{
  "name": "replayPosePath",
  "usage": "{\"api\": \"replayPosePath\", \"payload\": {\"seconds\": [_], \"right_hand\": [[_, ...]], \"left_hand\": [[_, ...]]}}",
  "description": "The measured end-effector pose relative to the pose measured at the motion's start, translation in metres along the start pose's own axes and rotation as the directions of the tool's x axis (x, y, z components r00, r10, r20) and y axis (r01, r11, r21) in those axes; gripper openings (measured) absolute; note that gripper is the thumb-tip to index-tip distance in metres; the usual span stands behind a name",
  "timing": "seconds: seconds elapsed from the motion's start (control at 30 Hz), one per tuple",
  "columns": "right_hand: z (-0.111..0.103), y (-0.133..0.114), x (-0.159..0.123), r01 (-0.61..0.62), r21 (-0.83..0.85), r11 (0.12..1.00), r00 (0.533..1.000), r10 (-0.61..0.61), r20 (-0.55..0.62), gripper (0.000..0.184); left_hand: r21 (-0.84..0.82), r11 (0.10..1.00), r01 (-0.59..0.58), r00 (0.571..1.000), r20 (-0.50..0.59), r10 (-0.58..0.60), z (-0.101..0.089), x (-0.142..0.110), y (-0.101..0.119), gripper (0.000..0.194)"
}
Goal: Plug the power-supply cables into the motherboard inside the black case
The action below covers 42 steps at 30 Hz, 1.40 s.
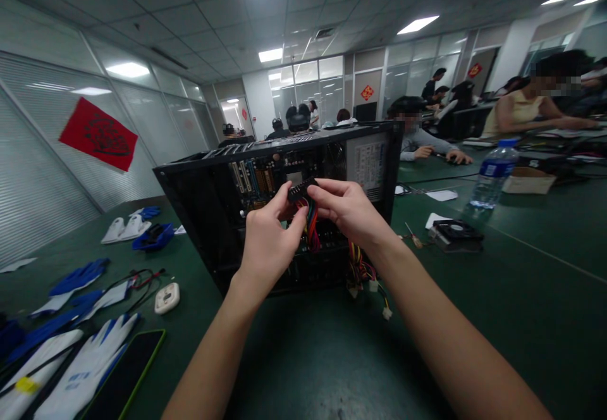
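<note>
Between my two hands is a black multi-pin power connector [302,190], with a bundle of coloured wires [313,227] hanging below it. My left hand [271,233] pinches its left end between thumb and fingers. At the other end, my right hand [348,208] has its fingertips closed on it. Just behind them stands an open black computer case [199,217], its motherboard [258,176] and labelled power supply [367,164] showing. More cables with white plugs [374,286] dangle from the case's lower right onto the table. My hands hide part of the board.
On the left lie blue-and-white work gloves [90,369], a phone [126,376], a small white case [167,298] and a blue tray [154,236]. To the right are a CPU cooler with fan [456,233], a screwdriver [413,235] and a water bottle [494,173]. A person [422,142] sits across the table.
</note>
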State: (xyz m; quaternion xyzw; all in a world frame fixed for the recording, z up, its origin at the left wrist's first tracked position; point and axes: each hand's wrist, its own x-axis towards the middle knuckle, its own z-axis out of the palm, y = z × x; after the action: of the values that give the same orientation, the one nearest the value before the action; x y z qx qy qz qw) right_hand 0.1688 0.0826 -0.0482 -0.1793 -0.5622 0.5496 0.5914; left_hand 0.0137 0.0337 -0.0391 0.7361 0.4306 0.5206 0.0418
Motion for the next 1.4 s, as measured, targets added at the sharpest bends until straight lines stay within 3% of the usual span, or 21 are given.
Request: {"api": "replayPosePath", "payload": {"seconds": [0.33,0.63,0.8,0.93,1.0,1.1,1.3,1.4], "right_hand": [[0.012,0.008,0.0,0.024,0.07,0.997,0.991,-0.014,-0.13,0.035],[0.013,0.019,0.002,0.031,0.025,0.999,0.984,-0.026,-0.178,0.041],[0.012,0.021,0.003,0.034,0.001,0.999,0.978,-0.033,-0.208,0.043],[0.01,0.029,0.007,0.041,-0.003,0.999,0.962,-0.04,-0.269,0.043],[0.008,0.036,0.01,0.027,-0.001,1.0,0.956,-0.026,-0.291,0.044],[0.006,0.05,0.014,-0.012,-0.032,0.999,0.953,0.001,-0.303,0.046],[0.0,0.073,0.017,0.081,-0.301,0.95,0.949,-0.166,-0.267,0.041],[-0.006,0.073,0.019,0.084,-0.386,0.919,0.961,-0.178,-0.213,0.04]], "left_hand": [[0.061,0.998,0.018,1.0,0.014,-0.019,0.005,0.0,0.0,0.061],[0.159,0.986,0.053,0.998,0.02,-0.057,0.005,-0.001,-0.003,0.059],[-0.011,0.999,0.05,0.998,0.046,-0.05,0.011,0.003,-0.011,0.056],[-0.103,0.992,0.067,0.991,0.124,-0.054,0.015,0.009,-0.024,0.032],[-0.041,0.994,0.105,0.982,0.161,-0.098,0.016,0.011,-0.031,0.03],[0.085,0.986,0.144,0.971,0.18,-0.157,0.021,0.012,-0.039,0.04],[0.289,0.953,0.092,0.982,0.133,-0.136,0.038,0.005,-0.049,0.035],[0.341,0.936,0.088,0.98,0.138,-0.142,0.041,0.005,-0.052,0.035]]}}
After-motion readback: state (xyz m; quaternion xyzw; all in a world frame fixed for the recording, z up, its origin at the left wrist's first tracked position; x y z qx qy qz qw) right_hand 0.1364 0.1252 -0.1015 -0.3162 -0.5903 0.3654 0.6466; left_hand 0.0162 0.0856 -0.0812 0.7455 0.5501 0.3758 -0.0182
